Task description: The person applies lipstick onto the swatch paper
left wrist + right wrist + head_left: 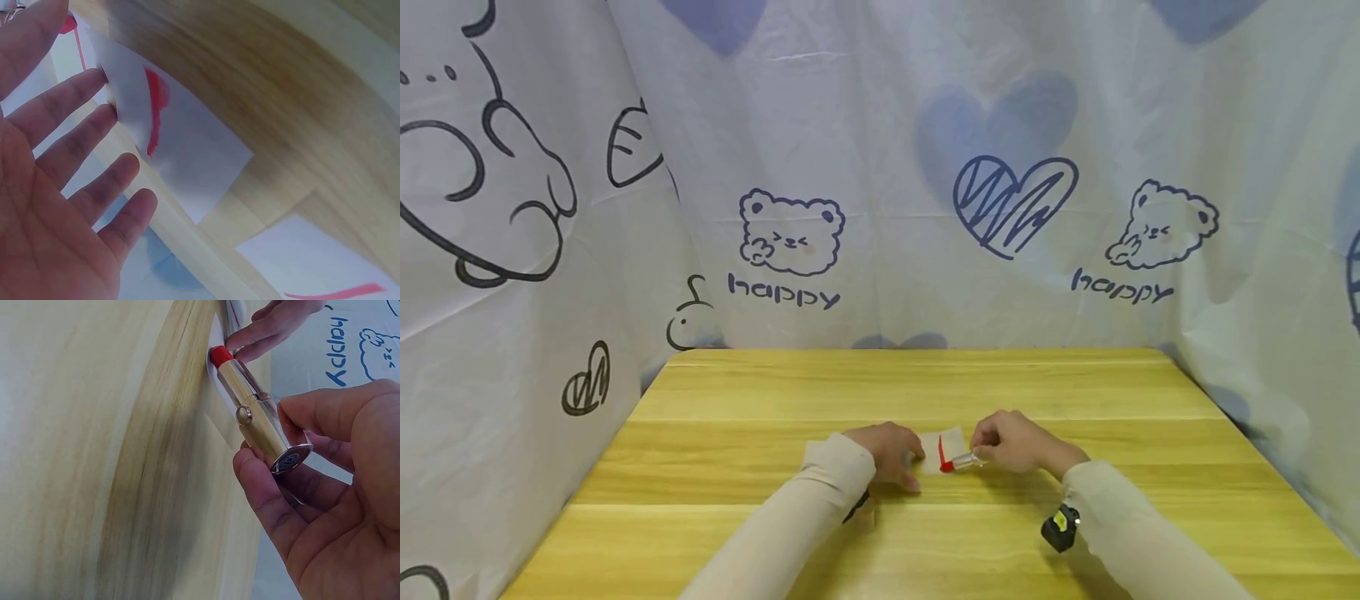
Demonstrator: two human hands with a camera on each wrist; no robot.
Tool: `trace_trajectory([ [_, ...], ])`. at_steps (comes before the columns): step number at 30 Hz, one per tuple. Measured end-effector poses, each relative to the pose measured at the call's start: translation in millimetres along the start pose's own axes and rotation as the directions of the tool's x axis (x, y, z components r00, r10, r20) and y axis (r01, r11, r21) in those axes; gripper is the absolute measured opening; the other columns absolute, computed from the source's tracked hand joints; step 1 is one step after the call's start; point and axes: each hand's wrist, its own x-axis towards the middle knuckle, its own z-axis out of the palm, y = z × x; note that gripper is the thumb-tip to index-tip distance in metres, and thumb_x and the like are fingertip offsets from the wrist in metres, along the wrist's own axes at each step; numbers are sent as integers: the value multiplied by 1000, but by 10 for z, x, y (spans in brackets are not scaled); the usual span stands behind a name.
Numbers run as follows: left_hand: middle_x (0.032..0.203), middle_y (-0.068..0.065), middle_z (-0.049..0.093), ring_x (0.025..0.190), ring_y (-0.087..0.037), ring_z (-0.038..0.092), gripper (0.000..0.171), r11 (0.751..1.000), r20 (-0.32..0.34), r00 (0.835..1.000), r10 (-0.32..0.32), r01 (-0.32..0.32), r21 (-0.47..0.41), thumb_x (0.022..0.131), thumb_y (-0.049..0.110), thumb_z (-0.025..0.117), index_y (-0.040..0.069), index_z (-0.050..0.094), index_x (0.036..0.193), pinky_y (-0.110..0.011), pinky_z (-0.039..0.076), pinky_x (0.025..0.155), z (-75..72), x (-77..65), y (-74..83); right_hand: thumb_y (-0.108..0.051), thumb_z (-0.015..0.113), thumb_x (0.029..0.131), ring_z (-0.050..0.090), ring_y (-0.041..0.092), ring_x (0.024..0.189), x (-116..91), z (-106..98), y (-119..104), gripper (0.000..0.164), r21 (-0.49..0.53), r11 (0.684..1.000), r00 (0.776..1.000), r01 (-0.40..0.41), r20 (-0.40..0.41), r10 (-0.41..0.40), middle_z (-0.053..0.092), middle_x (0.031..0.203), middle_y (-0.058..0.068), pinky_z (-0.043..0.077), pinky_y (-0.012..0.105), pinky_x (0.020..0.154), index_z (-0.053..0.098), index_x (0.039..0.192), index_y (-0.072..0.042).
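Observation:
My right hand [1015, 442] pinches a lipstick [253, 406] by the base of its shiny gold tube, between thumb and fingers. The red tip [220, 355] is out and meets a white paper [931, 442] that bears a thin red line [941, 450]. On the paper's left side is my left hand [887, 454], fingers spread and fairly straight, fingertips at the paper's edge. In the left wrist view, a white paper [194, 162] with a broad red smear [155, 109] lies beside those fingertips. Another paper [312, 250] carries a curved red streak [337, 292].
Both hands work over a yellow wood-grain table [737, 400]. A white curtain [880, 167] printed with hearts and bears hangs behind and along the sides. A black wrist device [1060, 529] sits at my right cuff.

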Motion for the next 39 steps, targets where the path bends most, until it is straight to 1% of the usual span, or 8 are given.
trace_trajectory([
  [13, 133, 8, 57, 126, -16, 49, 52, 1000, -18, 1000, 21, -21, -14, 82, 47, 75, 24, 65, 127, -33, 40, 104, -1, 11, -14, -12, 63, 95, 52, 9, 64, -101, -66, -24, 10, 49, 999, 999, 9, -48, -7, 66, 78, -3, 47, 28, 59, 70, 89, -10],
  [18, 134, 6, 56, 127, -17, 48, 54, 997, -39, 999, 33, -35, -73, 82, 45, 76, 23, 63, 130, -34, 41, 103, -4, 31, -77, -14, 62, 96, 53, 10, 65, -167, -63, -23, 9, 76, 997, 994, -10, -104, 18, 65, 80, -2, 47, 28, 58, 70, 94, -9],
  [22, 135, 0, 55, 129, -21, 47, 51, 987, -106, 993, 61, -76, -141, 88, 39, 73, 17, 60, 132, -37, 41, 103, -43, 12, -161, -14, 61, 97, 55, 17, 67, -238, -54, -50, 12, 156, 987, 985, -42, -159, 67, 64, 81, 2, 47, 28, 56, 69, 98, -6],
  [25, 130, -5, 59, 123, -25, 52, 46, 972, -201, 975, 96, -135, -190, 91, 33, 69, 9, 61, 129, -38, 44, 100, -81, -68, -209, -15, 60, 97, 57, 23, 70, -287, -36, -93, 15, 264, 963, 975, -57, -192, 110, 63, 81, 7, 50, 31, 58, 68, 101, -2],
  [28, 122, -9, 64, 111, -25, 59, 41, 939, -294, 950, 104, -191, -286, 93, 30, 67, 4, 64, 125, -38, 50, 92, -103, -210, -215, -16, 60, 98, 60, 24, 76, -331, 9, -149, 19, 390, 919, 967, -49, -211, 141, 64, 85, 10, 55, 35, 66, 67, 104, 2],
  [31, 112, -7, 67, 98, -20, 63, 35, 886, -351, 932, 88, -234, -400, 94, 29, 66, 3, 66, 119, -33, 53, 83, -88, -383, -171, -15, 59, 99, 63, 22, 83, -382, 67, -224, 25, 518, 855, 966, -16, -213, 147, 66, 92, 14, 57, 38, 75, 63, 108, 7],
  [36, 99, 2, 68, 87, -9, 64, 26, 778, -377, 923, 73, -289, -558, 93, 27, 68, 7, 69, 109, -25, 53, 76, 37, -672, -32, -17, 54, 101, 64, 19, 86, -490, 164, -384, 34, 685, 728, 974, 17, -177, 144, 64, 97, 14, 56, 33, 78, 56, 116, 14],
  [39, 99, -1, 69, 85, -7, 64, 23, 704, -409, 908, 91, -349, -619, 92, 24, 69, 6, 70, 106, -22, 53, 76, 157, -834, 63, -18, 53, 102, 64, 17, 86, -558, 234, -487, 35, 773, 634, 982, 26, -139, 129, 63, 99, 12, 56, 29, 78, 55, 117, 13],
])
